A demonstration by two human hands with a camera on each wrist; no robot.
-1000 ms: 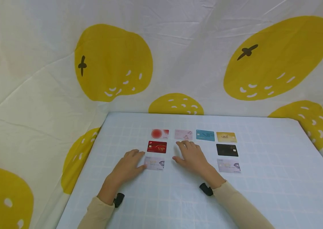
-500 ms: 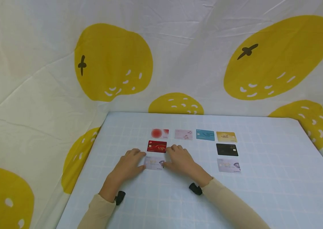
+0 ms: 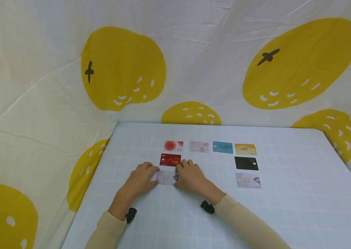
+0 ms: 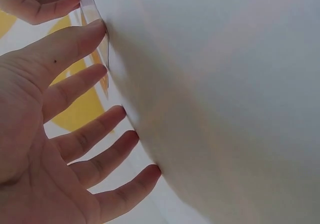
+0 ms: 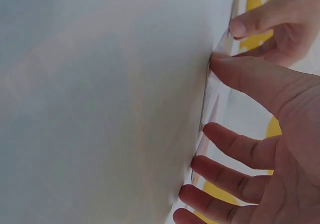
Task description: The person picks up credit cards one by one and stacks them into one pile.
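Observation:
A pale lavender card [image 3: 165,177] with a gem print lies flat on the table between my two hands. My left hand [image 3: 139,178] rests at its left end, thumb and index finger at the edge. At the card's right end is my right hand [image 3: 191,177], its thumb over the lower corner and its fingers near the upper one. In both wrist views the fingers of the left hand [image 4: 75,134] and the right hand [image 5: 250,154] are spread, fingertips on the table. A red VIP card [image 3: 169,159] lies just beyond, close to the right fingertips.
Along the back lie a white card with a red circle [image 3: 172,146], a pink card [image 3: 199,147], a teal card [image 3: 223,147] and a gold card [image 3: 245,149]. Below the gold one are a black card [image 3: 246,163] and another lavender card [image 3: 248,180].
My right hand has moved left from the middle of the table to the right end of the lavender card. My left hand has barely moved. The cards lie as before.

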